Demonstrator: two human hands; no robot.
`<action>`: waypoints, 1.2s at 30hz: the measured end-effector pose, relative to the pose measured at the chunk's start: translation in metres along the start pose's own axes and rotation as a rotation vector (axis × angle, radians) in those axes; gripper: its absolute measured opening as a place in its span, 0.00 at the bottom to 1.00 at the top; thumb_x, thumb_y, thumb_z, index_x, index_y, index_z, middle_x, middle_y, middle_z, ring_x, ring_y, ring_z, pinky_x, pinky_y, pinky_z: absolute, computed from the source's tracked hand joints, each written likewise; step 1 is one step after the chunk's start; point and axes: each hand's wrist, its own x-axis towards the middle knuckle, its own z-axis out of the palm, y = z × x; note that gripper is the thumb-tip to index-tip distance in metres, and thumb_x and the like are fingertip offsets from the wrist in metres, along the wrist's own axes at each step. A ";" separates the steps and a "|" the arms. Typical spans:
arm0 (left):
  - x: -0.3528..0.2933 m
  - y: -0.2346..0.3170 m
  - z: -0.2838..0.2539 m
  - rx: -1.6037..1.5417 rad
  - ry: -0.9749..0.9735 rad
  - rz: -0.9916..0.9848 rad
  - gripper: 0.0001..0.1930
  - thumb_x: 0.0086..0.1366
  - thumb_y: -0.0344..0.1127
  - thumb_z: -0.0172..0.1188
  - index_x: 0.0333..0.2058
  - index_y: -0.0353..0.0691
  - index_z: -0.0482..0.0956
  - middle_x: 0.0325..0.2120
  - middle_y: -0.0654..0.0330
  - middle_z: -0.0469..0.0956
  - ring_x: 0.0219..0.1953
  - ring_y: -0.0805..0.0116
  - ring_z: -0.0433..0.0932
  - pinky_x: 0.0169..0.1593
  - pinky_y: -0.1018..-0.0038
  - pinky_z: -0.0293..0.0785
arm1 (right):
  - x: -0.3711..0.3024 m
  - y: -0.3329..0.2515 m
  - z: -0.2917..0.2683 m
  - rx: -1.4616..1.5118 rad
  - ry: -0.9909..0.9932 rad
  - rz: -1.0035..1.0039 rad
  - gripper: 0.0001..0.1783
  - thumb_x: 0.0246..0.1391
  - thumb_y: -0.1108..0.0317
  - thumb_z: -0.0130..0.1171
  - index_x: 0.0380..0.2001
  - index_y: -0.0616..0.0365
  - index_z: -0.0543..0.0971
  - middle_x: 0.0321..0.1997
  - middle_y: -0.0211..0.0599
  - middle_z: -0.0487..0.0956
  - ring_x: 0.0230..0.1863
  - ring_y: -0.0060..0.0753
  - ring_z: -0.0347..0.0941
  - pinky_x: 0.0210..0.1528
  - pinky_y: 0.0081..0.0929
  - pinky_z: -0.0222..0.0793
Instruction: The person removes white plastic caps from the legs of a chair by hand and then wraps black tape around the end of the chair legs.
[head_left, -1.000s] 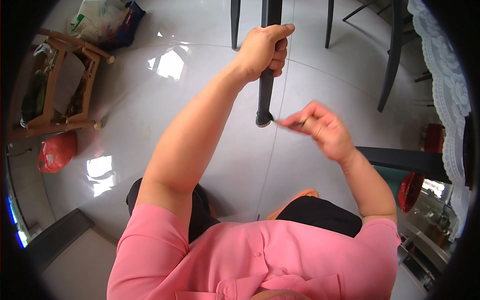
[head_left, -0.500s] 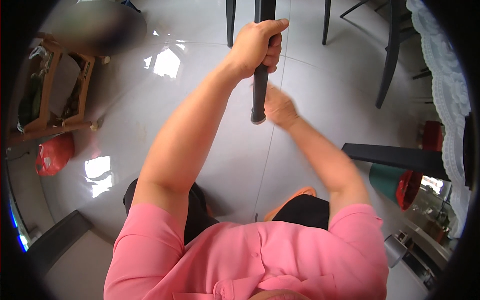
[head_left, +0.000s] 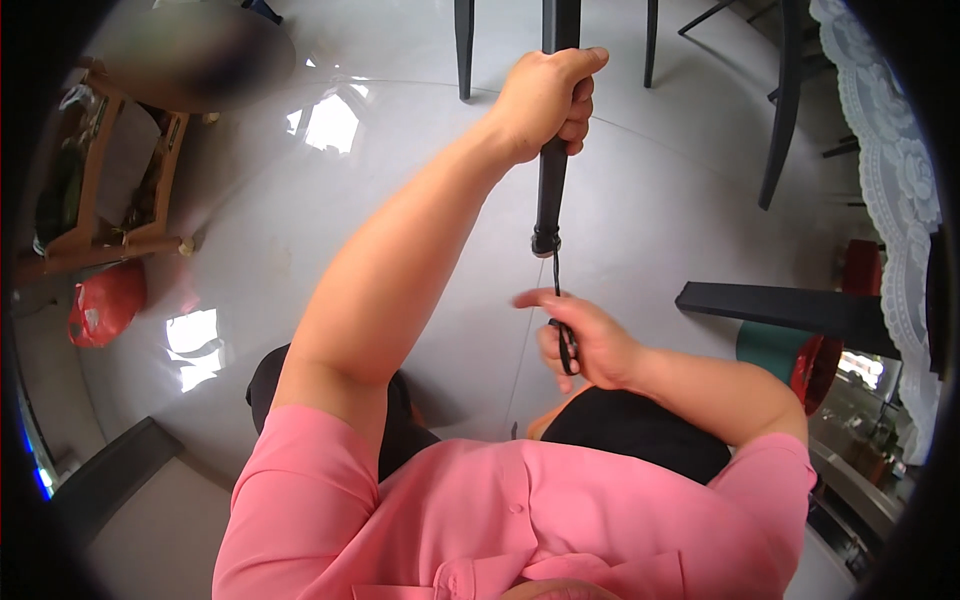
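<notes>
A black chair leg (head_left: 551, 195) comes down from the top edge, its narrow lower end towards me and a light-coloured rim on the tip. My left hand (head_left: 550, 98) wraps around it partway along, thumb lying across the top. From the tip, a thin black cord (head_left: 556, 272) runs towards me, stretched fairly straight. My right hand (head_left: 590, 342) is closed around the cord, below the tip and apart from the leg. Part of the cord shows as a dark loop by its fingers. How the cord meets the tip is too small to tell.
More black chair legs (head_left: 780, 110) stand at the upper right, beside a white lace cloth (head_left: 880, 150). A black bar (head_left: 770, 306) juts in at the right. At the left are a wooden rack (head_left: 145, 225) and a red plastic bag (head_left: 107, 305) on grey tile floor.
My right hand has moved from beside the leg's tip towards my body, and the cord now shows between them. My left hand and the leg have shifted slightly right.
</notes>
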 end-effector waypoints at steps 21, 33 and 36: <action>-0.010 -0.010 0.002 0.026 -0.011 -0.019 0.23 0.63 0.45 0.50 0.13 0.45 0.53 0.10 0.66 0.53 0.13 0.73 0.53 0.20 0.74 0.57 | -0.008 -0.086 -0.122 -1.078 0.802 -0.891 0.06 0.55 0.73 0.50 0.31 0.59 0.77 0.33 0.35 0.76 0.40 0.31 0.75 0.42 0.24 0.70; -0.011 -0.006 -0.001 0.011 0.018 0.008 0.22 0.63 0.45 0.50 0.15 0.46 0.54 0.10 0.68 0.52 0.13 0.74 0.52 0.20 0.73 0.57 | 0.054 -0.008 -0.012 -0.421 -0.230 -0.070 0.22 0.53 0.79 0.43 0.53 0.58 0.71 0.54 0.32 0.69 0.57 0.25 0.64 0.57 0.27 0.66; -0.010 -0.008 -0.002 0.018 0.010 -0.004 0.22 0.64 0.44 0.50 0.15 0.45 0.55 0.10 0.67 0.53 0.13 0.74 0.53 0.20 0.73 0.58 | 0.093 0.004 -0.029 -0.623 -0.206 -0.246 0.27 0.51 0.78 0.49 0.57 0.55 0.66 0.54 0.31 0.67 0.59 0.28 0.62 0.60 0.23 0.59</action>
